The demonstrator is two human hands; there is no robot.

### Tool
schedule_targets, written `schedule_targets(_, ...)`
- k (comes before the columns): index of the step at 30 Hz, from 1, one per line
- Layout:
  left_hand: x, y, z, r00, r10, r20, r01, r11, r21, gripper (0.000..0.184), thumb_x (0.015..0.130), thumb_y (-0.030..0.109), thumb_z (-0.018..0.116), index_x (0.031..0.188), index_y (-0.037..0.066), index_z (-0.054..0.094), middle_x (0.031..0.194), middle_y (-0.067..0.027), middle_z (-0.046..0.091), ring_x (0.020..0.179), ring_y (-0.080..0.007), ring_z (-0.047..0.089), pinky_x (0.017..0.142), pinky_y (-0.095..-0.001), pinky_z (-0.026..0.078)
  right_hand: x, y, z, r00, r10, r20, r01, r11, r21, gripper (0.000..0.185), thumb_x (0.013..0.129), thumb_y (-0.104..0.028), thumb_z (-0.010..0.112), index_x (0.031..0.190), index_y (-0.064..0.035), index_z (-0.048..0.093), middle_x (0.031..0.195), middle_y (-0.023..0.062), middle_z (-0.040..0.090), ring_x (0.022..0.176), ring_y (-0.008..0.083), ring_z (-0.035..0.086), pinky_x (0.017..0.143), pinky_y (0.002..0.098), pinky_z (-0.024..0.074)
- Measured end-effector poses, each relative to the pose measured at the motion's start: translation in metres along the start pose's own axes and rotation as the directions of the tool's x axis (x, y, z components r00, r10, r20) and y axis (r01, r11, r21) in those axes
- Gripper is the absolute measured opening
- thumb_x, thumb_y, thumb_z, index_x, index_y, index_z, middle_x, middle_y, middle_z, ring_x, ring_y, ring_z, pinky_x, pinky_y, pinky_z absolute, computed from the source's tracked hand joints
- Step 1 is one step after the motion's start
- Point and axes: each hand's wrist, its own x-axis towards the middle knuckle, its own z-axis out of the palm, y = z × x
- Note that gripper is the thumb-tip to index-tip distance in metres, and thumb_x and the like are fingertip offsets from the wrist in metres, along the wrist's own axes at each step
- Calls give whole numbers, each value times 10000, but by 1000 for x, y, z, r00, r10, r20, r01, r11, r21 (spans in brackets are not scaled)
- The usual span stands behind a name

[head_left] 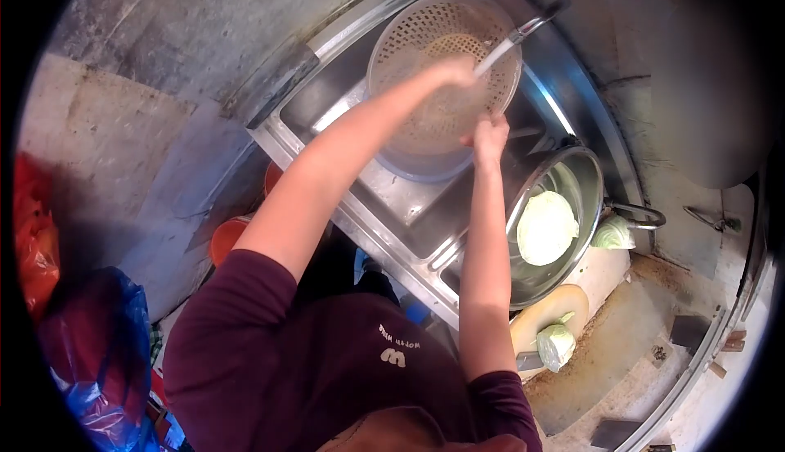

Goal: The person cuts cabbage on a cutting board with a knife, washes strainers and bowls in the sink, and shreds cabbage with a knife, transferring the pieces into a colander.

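A beige perforated colander [396, 31] is tilted over a bluish basin [421, 175] in the steel sink. My left hand [456, 70] is over the colander at the end of the metal faucet [523, 33]. Its fingers are smeared by motion, so whether they touch the faucet is unclear. With its fingers wrapped at the lower right rim of the colander, my right hand [489, 136] grips it. What lies inside the colander is blurred.
Right of the sink, a large metal bowl [582, 175] holds a pale cabbage [546, 228]. Another cabbage piece [613, 233] lies beside it. Below are a round board [572, 298], a cabbage piece [555, 347] and a blade [529, 360]. Plastic bags [98, 354] are at left.
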Motion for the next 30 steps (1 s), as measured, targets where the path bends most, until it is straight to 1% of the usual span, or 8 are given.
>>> schedule_targets(3,-10,-34,5,978,-121,-171,175,920,351,410,741,338,645,1013,34,609,973,-198,616,891,-298,613,771,-379,477,-4,-8,-1,1000,25,-8,-25,1000,-18,305,803,-86,440,1070,11,550,706,70,540,385,138,465,329,252,407)
schedule_targets(6,-30,-59,40,899,-2,-438,91,979,182,330,740,272,640,966,32,616,931,-178,625,905,-320,600,770,-403,473,-13,-21,-9,999,46,-8,-47,993,-108,382,806,-67,439,1171,13,521,860,149,621,411,163,522,364,275,438)
schedule_targets(12,-30,-54,70,932,111,-344,-154,983,-102,275,769,254,620,942,41,616,893,-189,619,882,-331,600,763,-419,469,-42,-13,-26,992,101,-82,-99,995,33,463,795,-50,422,1248,42,449,914,176,622,384,157,501,370,266,416)
schedule_targets(15,-38,-35,67,961,-14,-275,-41,981,-191,266,776,239,625,929,22,628,853,-198,633,822,-338,618,729,-407,491,-53,-6,-31,986,134,-99,-124,987,100,483,793,-39,411,1265,63,405,854,163,606,382,155,487,364,264,406)
schedule_targets(18,-33,-37,75,966,72,-250,-81,996,-25,246,827,282,561,877,52,635,732,-164,629,682,-323,613,653,-405,488,-59,-1,-32,981,144,-127,-132,986,103,483,797,-62,435,1262,59,393,785,131,578,385,163,497,362,258,402)
schedule_targets(24,-15,-51,62,995,54,78,-19,918,-396,221,814,260,571,850,53,638,663,-120,620,603,-234,596,580,-368,471,-62,32,-27,985,122,-122,-110,989,97,406,816,-98,449,1201,28,422,755,117,558,409,172,523,364,255,407)
schedule_targets(27,-15,-48,45,991,101,83,-105,993,46,203,794,213,586,862,25,623,708,-118,634,648,-237,605,600,-359,472,-64,38,-29,972,229,-60,-218,964,151,388,820,-104,448,1185,28,426,760,112,553,417,171,527,371,253,416)
schedule_targets(30,-28,-40,34,964,94,-247,-104,994,-25,179,767,150,591,889,22,621,776,-104,648,714,-233,609,656,-346,478,-66,32,-22,961,276,0,-272,948,165,361,813,-92,442,1152,34,444,753,102,543,426,170,527,375,254,431)
